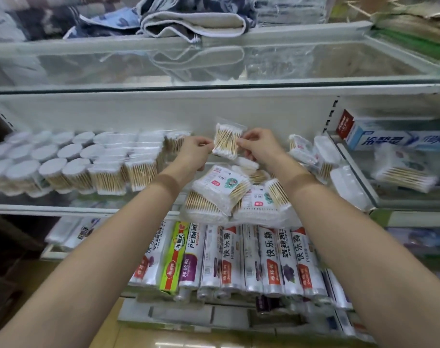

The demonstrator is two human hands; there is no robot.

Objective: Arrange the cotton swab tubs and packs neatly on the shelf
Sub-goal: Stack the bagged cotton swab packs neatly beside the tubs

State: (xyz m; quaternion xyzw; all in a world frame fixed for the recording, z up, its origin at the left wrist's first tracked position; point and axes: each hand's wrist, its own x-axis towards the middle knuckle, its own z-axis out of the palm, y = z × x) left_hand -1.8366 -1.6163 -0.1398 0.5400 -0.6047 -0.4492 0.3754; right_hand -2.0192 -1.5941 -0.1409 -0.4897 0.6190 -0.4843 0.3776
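A small clear pack of wooden cotton swabs [227,141] is held upright above the middle shelf [63,208]. My left hand [195,151] pinches its left edge and my right hand [260,145] pinches its right edge. Below my hands lies a loose heap of labelled swab packs [229,194], tilted over each other at the shelf's front. To the left, several round white-lidded swab tubs [45,162] stand in rows, with wrapped swab bundles [138,169] beside them. More swab packs [311,151] lean at the right end.
A glass shelf [213,64] overhangs the work area, with folded towels [188,21] behind it. Toothpaste boxes [389,136] and another swab pack [404,175] fill the right bay. Cling-film rolls [239,257] lie on the lower shelf.
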